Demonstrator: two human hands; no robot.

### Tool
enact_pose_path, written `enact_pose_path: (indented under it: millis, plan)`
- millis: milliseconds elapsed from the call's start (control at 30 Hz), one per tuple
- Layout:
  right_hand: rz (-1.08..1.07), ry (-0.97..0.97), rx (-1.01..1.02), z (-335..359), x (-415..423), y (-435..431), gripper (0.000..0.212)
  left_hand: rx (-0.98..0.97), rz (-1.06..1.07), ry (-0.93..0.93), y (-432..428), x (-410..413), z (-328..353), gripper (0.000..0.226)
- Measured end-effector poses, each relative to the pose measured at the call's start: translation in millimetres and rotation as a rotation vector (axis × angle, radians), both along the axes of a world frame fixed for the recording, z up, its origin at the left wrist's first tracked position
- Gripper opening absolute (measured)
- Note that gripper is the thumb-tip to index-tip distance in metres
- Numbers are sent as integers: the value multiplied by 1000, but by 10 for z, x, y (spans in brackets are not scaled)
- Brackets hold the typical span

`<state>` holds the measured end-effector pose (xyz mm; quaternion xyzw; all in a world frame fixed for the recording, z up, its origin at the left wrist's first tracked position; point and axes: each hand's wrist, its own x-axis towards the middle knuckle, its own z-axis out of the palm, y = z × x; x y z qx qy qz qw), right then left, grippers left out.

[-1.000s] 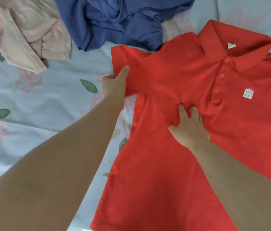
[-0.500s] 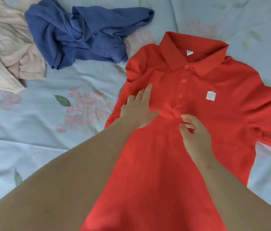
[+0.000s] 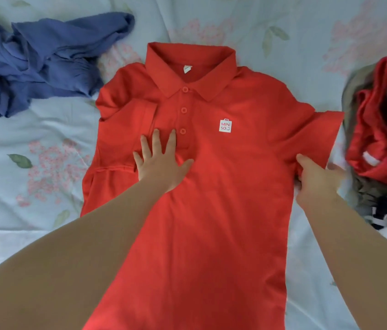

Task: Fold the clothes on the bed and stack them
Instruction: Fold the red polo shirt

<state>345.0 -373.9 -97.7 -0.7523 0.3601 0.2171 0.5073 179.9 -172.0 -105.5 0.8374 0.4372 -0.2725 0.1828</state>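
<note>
Red polo shirt (image 3: 211, 210), face up: left hand (image 3: 161, 160), fingers spread flat, pins it; right hand (image 3: 316, 179) pinches the unfolded sleeve (image 3: 323, 132), best folded inward squarely

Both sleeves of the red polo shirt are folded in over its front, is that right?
No, only one. The left sleeve of the red polo shirt is folded in over its front; the right sleeve lies spread out, with the right hand pinching cloth beside it. The head view shows this.
</note>
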Motion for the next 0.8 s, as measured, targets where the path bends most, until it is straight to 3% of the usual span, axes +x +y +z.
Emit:
enact_pose_path:
  millis: [67,133,233,300,367,467,600,667,733,800]
  plan:
    - [-102,2,164,36,86,13,35,-35,18,-5,24,-9,19,78]
    - [-6,-175,99,140,92,66,21,-49,38,-23,48,-6,52,71]
    - [517,-432,-55,304,-5,279,42,-23,67,-74,186,-13,134,56]
    - [990,-413,-131,276,-144,436,42,-40,101,-185,347,-73,151,50]
    - [1246,-268,-265,269,-294,609,43,-41,131,-404,485,-151,185,43]
    - [1246,-218,-286,263,-425,826,47,134,302,-610,646,-271,257,29]
    - [1372,-83,-301,184,-522,1054,67,300,827,-632,944,-294,291,30]
    - [1431,24,-341,152,-530,1125,74,167,1029,-576,1174,-235,228,40]
    - [1460,61,-377,142,-507,1186,77,-53,1067,-571,1372,-178,192,49]
    - [1483,102,-400,137,-484,1244,79,-158,1040,-579,1532,-125,169,27]
